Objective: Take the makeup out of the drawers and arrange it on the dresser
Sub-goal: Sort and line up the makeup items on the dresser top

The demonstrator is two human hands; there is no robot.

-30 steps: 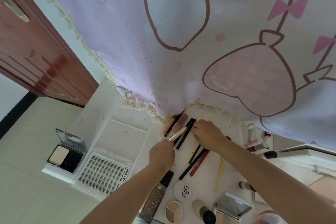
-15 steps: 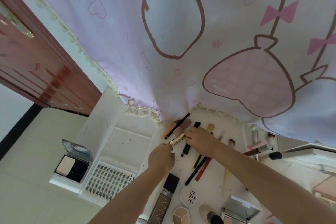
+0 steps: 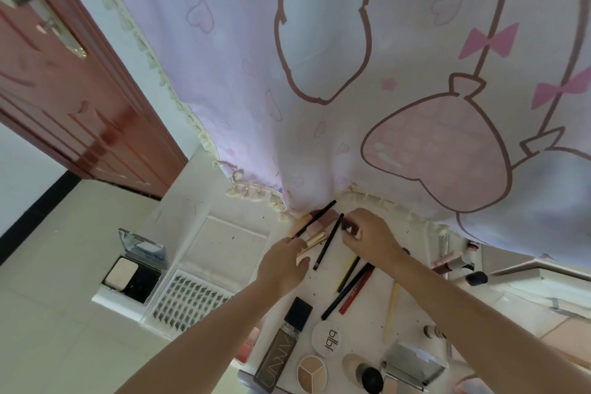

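Note:
On the white dresser top, close under the curtain hem, my two hands work side by side. My left hand grips a gold tube. My right hand pinches the upper end of a thin black pencil, which slants down between the hands. Behind them a pink tube lies with another black pencil across it. More pencils and a yellow-handled brush lie below my right wrist.
A pink printed curtain hangs over the back of the dresser. At the left stand an open powder compact and a lash tray. A foundation bottle, round compacts and a mirror case lie near me. Lipsticks are at the right.
My right hand has moved off the pencil cluster up to the top end of one black pencil. My left hand still holds the gold tube. The view has tilted slightly.

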